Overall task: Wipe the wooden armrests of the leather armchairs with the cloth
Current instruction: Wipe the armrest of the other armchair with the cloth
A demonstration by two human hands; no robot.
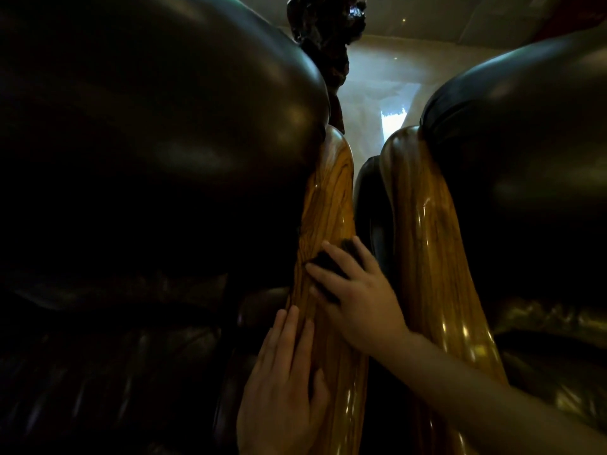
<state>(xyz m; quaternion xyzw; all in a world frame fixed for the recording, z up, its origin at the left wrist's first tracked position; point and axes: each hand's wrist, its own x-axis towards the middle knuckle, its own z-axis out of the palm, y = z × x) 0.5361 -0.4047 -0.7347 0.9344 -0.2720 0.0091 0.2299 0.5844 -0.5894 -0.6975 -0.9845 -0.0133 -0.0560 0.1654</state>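
Observation:
Two dark leather armchairs stand side by side, the left armchair point(147, 142) and the right armchair point(525, 142). Each has a glossy striped wooden armrest: the left armrest point(328, 198) and the right armrest point(427, 241), with a narrow gap between them. My right hand point(358, 297) presses a dark cloth point(328, 261) flat against the left armrest; only bits of cloth show between the fingers. My left hand point(285, 382) lies flat on the same armrest lower down, fingers together, holding nothing.
A dark carved wooden sculpture point(325, 34) rises behind the chairs at top centre. Pale shiny floor point(377, 103) shows beyond the gap. A dark leather side panel point(371, 208) fills the gap between the armrests.

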